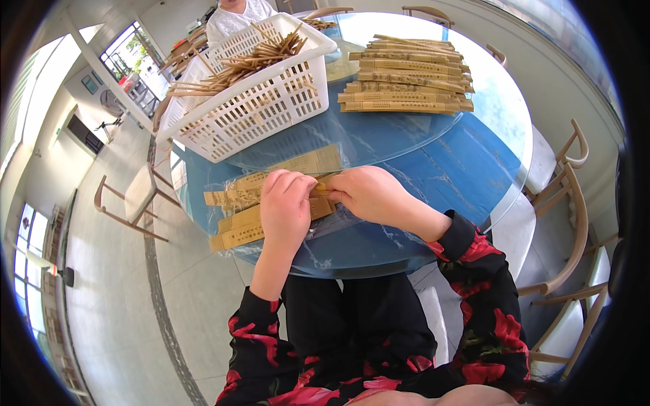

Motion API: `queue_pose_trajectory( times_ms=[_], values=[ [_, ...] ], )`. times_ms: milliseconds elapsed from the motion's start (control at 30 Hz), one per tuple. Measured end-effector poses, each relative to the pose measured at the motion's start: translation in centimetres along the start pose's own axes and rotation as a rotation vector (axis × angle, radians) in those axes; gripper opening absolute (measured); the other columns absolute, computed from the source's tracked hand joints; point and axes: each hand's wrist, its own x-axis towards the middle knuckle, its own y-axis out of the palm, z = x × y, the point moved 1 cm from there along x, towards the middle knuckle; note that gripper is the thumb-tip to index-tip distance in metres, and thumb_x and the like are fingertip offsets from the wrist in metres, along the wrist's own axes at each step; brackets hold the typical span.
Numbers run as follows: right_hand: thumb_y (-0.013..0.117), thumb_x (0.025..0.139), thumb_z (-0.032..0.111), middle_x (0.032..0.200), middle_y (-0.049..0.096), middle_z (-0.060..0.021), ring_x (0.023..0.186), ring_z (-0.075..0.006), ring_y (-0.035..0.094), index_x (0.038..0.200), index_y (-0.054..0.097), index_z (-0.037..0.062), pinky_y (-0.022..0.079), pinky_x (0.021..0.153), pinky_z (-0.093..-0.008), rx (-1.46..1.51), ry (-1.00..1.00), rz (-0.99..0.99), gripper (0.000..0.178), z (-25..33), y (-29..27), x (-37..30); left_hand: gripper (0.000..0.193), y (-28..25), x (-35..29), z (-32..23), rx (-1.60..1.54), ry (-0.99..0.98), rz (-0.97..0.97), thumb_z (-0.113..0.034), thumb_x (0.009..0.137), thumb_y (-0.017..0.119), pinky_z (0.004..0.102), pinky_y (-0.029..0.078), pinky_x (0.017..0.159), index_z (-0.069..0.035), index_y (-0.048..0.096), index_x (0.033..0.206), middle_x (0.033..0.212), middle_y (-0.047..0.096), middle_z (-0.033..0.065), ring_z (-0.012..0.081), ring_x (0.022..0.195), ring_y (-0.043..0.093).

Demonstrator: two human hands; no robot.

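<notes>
My left hand (287,201) and my right hand (369,193) meet over the near part of a round glass-topped table (406,243). The fingers of both are closed in a pinch on the end of a narrow gold-brown paper sleeve (321,187); whether anything is inside it I cannot tell. Under and beside my left hand lie several flat gold-brown printed sleeves (240,228) with clear plastic film around them. Another sleeve (313,161) lies just beyond my fingers. Part of the held piece is hidden by my hands.
A white slatted plastic basket (271,111) of thin wooden sticks (254,62) stands at the far left. Stacked gold-brown packets (406,76) lie at the far right on the raised glass disc. Wooden chairs (139,199) surround the table. A person in white (233,20) is behind the basket.
</notes>
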Motion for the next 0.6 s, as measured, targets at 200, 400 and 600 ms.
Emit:
queue_pose_trajectory(
  times_ms=[200,400,600],
  values=[
    [0.063,0.097,0.016,0.073,0.063,-0.007,0.07,-0.0196,0.062,0.105,0.069,0.0052,0.048,0.064,-0.0323,0.246,0.123,-0.037,0.015,-2.8,-6.0,-0.1,0.003,-0.6,-0.3,0.9,0.068,-0.083,-0.16,-0.004,0.087,0.071,0.0387,0.051,0.083,-0.005,0.068,0.089,0.089,0.067,0.0071,0.0297,0.091,0.062],
    [0.057,0.1,0.003,0.08,0.064,-0.0025,0.074,-0.008,0.059,0.108,0.064,-0.0012,0.047,0.065,-0.0231,0.858,0.021,0.134,0.011,-3.0,-5.5,0.2,0.002,-0.9,-0.3,0.8,0.078,-0.073,-0.208,-0.003,0.088,0.07,0.0383,0.05,0.081,-0.004,0.068,0.089,0.088,0.067,0.007,0.0293,0.088,0.062],
    [0.062,0.098,0.008,0.079,0.067,-0.007,0.072,-0.0138,0.063,0.107,0.061,-0.0011,0.051,0.066,-0.0283,0.849,0.032,0.086,0.012,-1.7,-1.3,0.6,0.01,-0.5,-0.1,-0.4,0.011,0.056,-0.118,0.0,0.081,0.07,0.0386,0.051,0.08,-0.006,0.069,0.089,0.09,0.066,0.0066,0.0293,0.089,0.061]
  ],
)
